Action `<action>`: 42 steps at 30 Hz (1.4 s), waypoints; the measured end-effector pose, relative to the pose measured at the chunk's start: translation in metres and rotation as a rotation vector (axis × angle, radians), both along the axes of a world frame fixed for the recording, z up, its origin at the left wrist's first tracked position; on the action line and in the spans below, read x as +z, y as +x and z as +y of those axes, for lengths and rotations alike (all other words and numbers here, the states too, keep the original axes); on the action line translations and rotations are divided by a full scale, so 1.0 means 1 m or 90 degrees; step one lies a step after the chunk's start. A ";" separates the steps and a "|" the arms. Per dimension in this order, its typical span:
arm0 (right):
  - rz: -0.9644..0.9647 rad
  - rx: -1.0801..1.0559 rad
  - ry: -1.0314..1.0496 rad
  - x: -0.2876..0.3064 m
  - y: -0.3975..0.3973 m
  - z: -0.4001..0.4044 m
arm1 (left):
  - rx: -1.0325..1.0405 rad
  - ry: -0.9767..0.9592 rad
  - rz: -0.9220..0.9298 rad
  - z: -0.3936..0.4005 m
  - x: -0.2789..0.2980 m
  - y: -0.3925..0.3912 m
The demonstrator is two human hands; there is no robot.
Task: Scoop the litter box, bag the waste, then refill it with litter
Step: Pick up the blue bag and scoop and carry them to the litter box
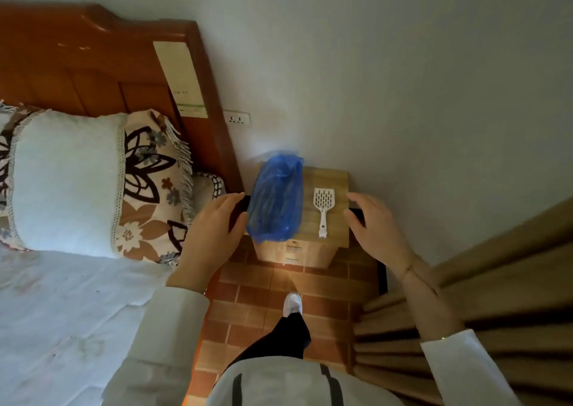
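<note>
A blue plastic bag lies on the left half of a small wooden nightstand. A white slotted litter scoop lies to its right, handle toward me. My left hand is at the nightstand's left side, thumb and fingers curled round a dark edge. At the right side my right hand curls round a matching dark edge. What these dark edges belong to is hidden. No litter box is in view.
A bed with pillows and a wooden headboard fills the left. Brown curtains hang at the right. A wall socket sits above the nightstand. My foot stands on the red tiled floor.
</note>
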State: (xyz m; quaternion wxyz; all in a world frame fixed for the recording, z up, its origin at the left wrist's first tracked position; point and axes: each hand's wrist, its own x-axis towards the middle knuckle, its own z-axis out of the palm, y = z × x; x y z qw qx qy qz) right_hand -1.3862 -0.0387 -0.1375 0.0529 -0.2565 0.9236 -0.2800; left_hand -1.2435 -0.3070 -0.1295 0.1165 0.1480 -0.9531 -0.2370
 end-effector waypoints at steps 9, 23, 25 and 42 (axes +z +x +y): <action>-0.089 -0.006 0.007 -0.043 -0.137 -0.060 | 0.101 0.011 -0.048 -0.049 -0.030 -0.131; -0.323 -0.068 0.169 -0.199 -0.246 -0.094 | 0.369 0.249 -0.432 -0.047 -0.183 -0.213; -0.336 -0.085 0.186 -0.231 -0.256 -0.096 | 0.415 0.300 -0.470 -0.046 -0.222 -0.214; -0.376 -0.255 0.240 -0.455 -0.274 -0.122 | 0.743 0.824 -0.437 -0.045 -0.406 -0.221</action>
